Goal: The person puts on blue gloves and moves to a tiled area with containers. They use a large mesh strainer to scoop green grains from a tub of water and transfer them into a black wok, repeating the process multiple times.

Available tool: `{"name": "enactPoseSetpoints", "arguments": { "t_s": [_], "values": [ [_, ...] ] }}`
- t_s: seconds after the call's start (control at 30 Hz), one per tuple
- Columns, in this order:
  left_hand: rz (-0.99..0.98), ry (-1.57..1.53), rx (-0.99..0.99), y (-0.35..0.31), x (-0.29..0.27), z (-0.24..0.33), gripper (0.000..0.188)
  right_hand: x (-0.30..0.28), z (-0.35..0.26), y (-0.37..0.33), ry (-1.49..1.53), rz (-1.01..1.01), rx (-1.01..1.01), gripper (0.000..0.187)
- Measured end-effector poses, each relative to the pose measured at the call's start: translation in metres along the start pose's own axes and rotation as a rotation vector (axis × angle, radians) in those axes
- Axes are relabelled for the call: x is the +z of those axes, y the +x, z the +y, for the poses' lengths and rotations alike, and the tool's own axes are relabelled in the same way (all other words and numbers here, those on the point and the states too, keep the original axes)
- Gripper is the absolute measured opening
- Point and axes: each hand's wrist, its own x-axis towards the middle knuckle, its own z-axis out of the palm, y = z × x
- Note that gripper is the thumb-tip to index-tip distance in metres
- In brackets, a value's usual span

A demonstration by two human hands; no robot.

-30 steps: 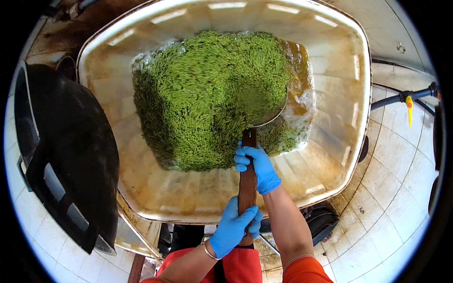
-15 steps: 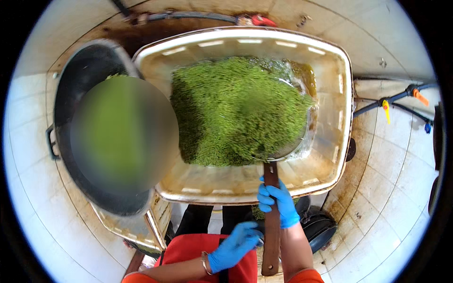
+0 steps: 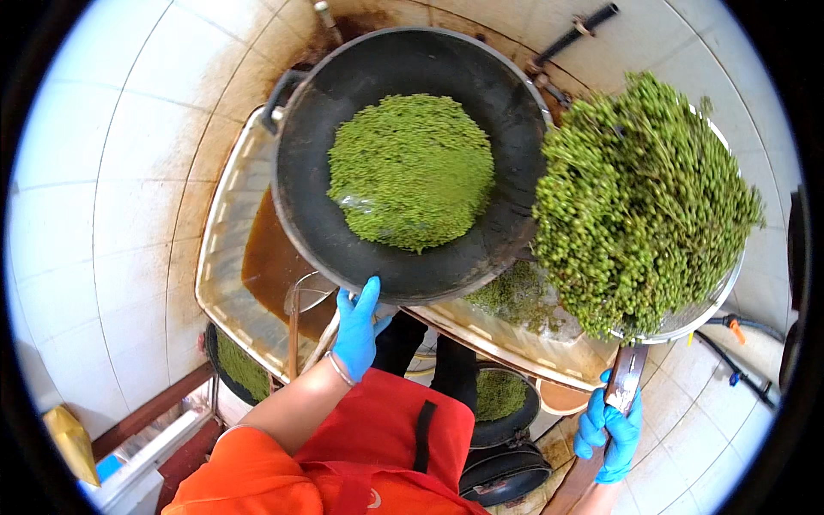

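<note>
My right hand [image 3: 611, 429], in a blue glove, is closed round the wooden handle [image 3: 625, 378] of a large mesh strainer. Heaped on the strainer are small round green berries [image 3: 639, 215] that hide most of its mesh; its rim [image 3: 725, 287] shows at the right. The strainer is raised beside a wide black wok [image 3: 296, 189], which holds a mound of similar green berries [image 3: 412, 172]. At the wok's near rim, my gloved left hand [image 3: 356, 330] has its fingers apart, fingertips touching the rim.
Under the wok, a white tub [image 3: 227, 197] holds brown liquid [image 3: 270, 257] and a second strainer [image 3: 311, 293]. Another tub [image 3: 489, 339] with berries lies below the raised strainer. Lower down are dark pans [image 3: 506, 476]. Pipes [image 3: 575, 39] run along the tiled wall.
The strainer has come up out of the right-hand tub, loaded with berries. My left hand has moved from beside the handle to the wok's rim. The view has turned left.
</note>
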Motion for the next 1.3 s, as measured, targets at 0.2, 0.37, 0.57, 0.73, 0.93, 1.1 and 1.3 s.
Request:
{"name": "enactPoseSetpoints", "arguments": {
  "t_s": [0.2, 0.37, 0.57, 0.73, 0.93, 1.1, 1.3],
  "values": [
    [0.197, -0.064, 0.225, 0.03, -0.029, 0.028, 0.097, 0.086, 0.004, 0.053, -0.373, 0.029, 0.036, 0.052],
    [0.2, 0.084, 0.534, 0.067, -0.044, 0.025, 0.093, 0.089, 0.036, 0.122, -1.284, 0.025, -0.437, 0.045],
    [0.526, 0.895, 1.029, 0.079, -0.052, 0.044, 0.081, 0.044, 0.008, 0.118, -1.474, 0.366, -0.98, 0.046],
    [0.534, 1.389, 1.225, 0.076, -0.023, 0.068, 0.056, -0.089, -0.01, 0.1, -1.085, 0.651, -0.5, 0.054],
    [0.533, 1.475, 1.295, 0.089, -0.009, 0.062, 0.042, -0.286, 0.092, 0.193, -0.83, 0.775, 0.182, 0.02],
    [0.43, 1.47, 1.192, 0.099, -0.024, 0.053, 0.035, -0.363, 0.182, 0.282, -0.837, 1.026, 0.354, 0.014],
    [0.278, 1.125, 0.985, 0.111, -0.041, 0.043, 0.041, -0.387, 0.237, 0.368, -0.358, 0.699, 0.4, 0.011]
  ]
}}
